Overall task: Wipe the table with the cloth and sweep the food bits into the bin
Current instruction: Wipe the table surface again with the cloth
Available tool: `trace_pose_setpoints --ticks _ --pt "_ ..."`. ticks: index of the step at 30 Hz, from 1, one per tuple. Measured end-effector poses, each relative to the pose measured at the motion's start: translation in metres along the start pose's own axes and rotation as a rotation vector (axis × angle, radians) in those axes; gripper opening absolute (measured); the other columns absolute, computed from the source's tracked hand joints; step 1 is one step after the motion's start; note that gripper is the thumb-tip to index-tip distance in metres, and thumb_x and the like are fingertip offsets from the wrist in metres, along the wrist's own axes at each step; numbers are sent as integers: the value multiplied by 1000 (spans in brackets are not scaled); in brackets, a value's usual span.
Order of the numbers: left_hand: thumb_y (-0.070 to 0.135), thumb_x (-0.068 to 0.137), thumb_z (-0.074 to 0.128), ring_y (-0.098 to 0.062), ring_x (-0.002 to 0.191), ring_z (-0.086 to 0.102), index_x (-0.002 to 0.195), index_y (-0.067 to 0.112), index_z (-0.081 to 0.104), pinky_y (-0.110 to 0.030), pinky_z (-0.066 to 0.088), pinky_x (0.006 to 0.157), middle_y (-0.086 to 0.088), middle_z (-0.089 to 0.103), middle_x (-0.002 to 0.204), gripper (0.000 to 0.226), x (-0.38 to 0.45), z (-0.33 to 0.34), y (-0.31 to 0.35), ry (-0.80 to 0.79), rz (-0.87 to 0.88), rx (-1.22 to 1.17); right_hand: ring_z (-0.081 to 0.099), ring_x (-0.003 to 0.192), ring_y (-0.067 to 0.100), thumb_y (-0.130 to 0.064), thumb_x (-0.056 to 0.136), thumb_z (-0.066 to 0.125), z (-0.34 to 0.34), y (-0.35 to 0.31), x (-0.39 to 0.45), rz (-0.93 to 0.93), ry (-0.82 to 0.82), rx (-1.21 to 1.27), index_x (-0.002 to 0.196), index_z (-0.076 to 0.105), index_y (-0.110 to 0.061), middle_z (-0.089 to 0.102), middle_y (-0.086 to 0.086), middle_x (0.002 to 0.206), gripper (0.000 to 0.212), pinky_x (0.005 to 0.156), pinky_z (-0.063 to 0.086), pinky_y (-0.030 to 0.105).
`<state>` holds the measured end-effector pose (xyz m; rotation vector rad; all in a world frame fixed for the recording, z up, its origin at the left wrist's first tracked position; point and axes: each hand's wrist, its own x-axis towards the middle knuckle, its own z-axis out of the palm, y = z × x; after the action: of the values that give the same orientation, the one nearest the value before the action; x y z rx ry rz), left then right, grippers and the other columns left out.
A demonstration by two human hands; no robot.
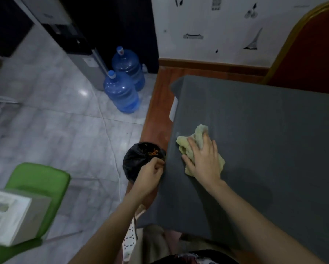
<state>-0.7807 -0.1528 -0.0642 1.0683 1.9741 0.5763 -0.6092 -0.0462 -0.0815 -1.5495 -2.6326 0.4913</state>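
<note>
I see my right hand spread flat on one yellow cloth on the grey table; my left hand pinches one black-lined bin's rim; two water jugs stand far left.

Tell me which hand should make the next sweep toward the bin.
Right. The right hand already presses the cloth flat on the table, near the edge beside the bin. The left hand is busy gripping the bin's rim, so it should probably keep holding it.
</note>
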Motion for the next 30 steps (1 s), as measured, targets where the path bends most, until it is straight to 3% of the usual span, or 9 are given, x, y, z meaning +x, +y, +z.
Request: trace_pose_setpoints --ticks 2,5,10,14,19,22,26,30 --pt "9 94 50 -10 90 62 109 13 61 -7 43 70 8 64 97 19 2 1 3 54 -19 6 40 132 43 -44 91 46 1 10 3 -110 25 19 138 52 -15 34 31 148 55 113 29 54" --pt "6 91 49 -17 100 62 111 11 61 -26 47 85 1 65 107 24 2 10 9 187 -32 51 44 128 42 -28 92 51 1 26 1 -290 42 81 132 57 -11 36 28 149 44 109 35 50" --pt "3 88 53 -24 126 50 123 4 59 -28 34 108 -9 54 138 35 7 40 24 169 314 386 50 119 35 -20 93 53 -6 72 -41 -515 42 90 131 58 -14 41 20 148 39 103 39 43" --pt "6 87 53 -26 135 39 128 2 55 -39 24 116 -13 46 145 41 13 60 15 182 424 520 48 122 36 -22 94 50 -19 145 -88 -382 142 62 135 52 -17 45 21 144 42 102 38 46" --pt "17 96 42 -23 146 22 144 6 39 -43 15 118 -11 29 156 49 6 76 10 208 404 613 53 98 46 -30 90 41 -60 230 -98 222 309 21 125 53 -10 51 28 119 42 84 44 52" --pt "27 97 41 -25 147 19 147 5 33 -46 15 118 -12 24 158 55 5 80 11 187 384 669 50 102 44 -31 94 38 -59 238 -77 391 397 149 125 56 -2 51 28 117 46 89 42 49" --pt "35 97 39 -21 148 16 149 6 30 -39 8 121 -9 22 159 60 1 78 7 128 449 689 51 102 45 -30 92 38 -41 188 -31 381 392 116 122 60 -6 53 27 121 44 92 43 50" --pt "36 100 35 -18 148 16 149 7 31 -35 7 121 -5 21 159 57 -6 71 1 43 564 688 54 105 40 -28 89 43 -21 108 -23 102 279 83 128 59 -13 52 22 130 45 93 43 45"
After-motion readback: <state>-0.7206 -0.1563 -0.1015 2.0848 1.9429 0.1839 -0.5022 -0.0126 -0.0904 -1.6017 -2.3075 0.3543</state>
